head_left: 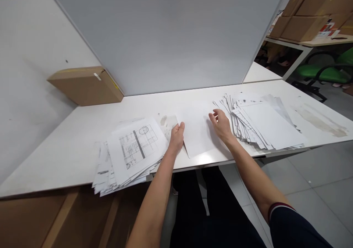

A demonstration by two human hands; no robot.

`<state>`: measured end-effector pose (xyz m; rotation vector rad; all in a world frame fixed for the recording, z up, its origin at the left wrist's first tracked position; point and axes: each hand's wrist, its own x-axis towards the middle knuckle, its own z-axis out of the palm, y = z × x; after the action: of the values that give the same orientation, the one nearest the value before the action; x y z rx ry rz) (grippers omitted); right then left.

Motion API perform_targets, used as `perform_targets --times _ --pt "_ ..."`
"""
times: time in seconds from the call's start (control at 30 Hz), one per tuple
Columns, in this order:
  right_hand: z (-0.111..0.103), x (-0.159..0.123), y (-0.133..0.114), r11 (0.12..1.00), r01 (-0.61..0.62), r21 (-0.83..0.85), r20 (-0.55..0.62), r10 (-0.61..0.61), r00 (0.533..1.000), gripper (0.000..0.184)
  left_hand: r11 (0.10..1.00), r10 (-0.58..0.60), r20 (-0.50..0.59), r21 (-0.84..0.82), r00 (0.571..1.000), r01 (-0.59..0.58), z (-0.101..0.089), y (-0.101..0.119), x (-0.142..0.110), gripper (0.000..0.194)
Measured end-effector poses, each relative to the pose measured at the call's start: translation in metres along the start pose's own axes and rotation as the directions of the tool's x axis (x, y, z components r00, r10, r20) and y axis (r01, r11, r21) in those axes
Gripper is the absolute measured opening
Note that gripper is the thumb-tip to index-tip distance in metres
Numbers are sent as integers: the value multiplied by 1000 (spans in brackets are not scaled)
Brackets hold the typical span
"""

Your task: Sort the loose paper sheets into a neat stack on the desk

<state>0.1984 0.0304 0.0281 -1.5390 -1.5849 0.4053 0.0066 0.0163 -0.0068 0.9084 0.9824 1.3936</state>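
Note:
A blank white sheet of paper [197, 134] is in front of me at the middle of the table. My left hand [177, 135] grips its left edge, thumb on top. Over the sheet's right side my right hand [220, 124] hovers with fingers curved and apart, holding nothing. Left of my left hand lies a stack of printed papers [138, 150], its top page showing a table and a circled mark. To the right of my right hand is a spread pile of papers [268, 125], the top one blank.
A white board [176, 38] stands upright along the table's back edge. At the back left a cardboard box [88, 86] leans by the wall. Further right, several cardboard boxes [306, 25] sit on another table near a green chair [322, 71]. Stains mark the table [320, 119] at right.

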Motion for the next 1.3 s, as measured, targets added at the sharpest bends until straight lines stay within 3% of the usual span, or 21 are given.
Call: perform_targets --times 0.03,0.1,0.17,0.2,0.33,0.47,0.67,0.9,1.07,1.2,1.3 --pt "-3 -3 3 992 -67 109 35 63 997 41 1000 7 0 7 1000 -7 0 0 0 37" --pt "-9 -9 7 930 -207 302 235 138 962 43 998 36 -4 42 999 -36 0 1 0 37" --pt "-13 -14 7 859 -290 423 392 116 913 34 989 99 -3 111 995 -98 3 6 -1 38" --pt "-14 -16 5 836 -290 466 403 91 911 30 978 143 2 154 990 -142 5 11 -3 38" --pt "-18 -17 -12 791 -107 602 176 0 984 22 882 367 38 303 929 -361 20 40 -12 35" --pt "-16 -16 -24 725 10 689 60 -70 996 20 804 515 48 321 856 -501 32 59 -21 32" --pt "4 -24 -10 725 -76 685 175 -61 983 26 830 462 27 340 887 -442 23 43 -24 34" --pt "9 -28 -9 755 -55 653 193 -96 976 32 835 442 -8 369 897 -408 19 38 -22 29" --pt "-5 -21 -14 862 3 506 186 -112 976 26 862 450 -65 291 891 -414 20 35 -18 28" --pt "-54 -3 -46 969 223 103 191 -240 952 17 919 388 -63 102 919 -381 15 32 -12 27" --pt "-90 7 -77 892 379 -245 351 -283 893 15 929 369 -95 69 925 -364 6 25 -7 42"
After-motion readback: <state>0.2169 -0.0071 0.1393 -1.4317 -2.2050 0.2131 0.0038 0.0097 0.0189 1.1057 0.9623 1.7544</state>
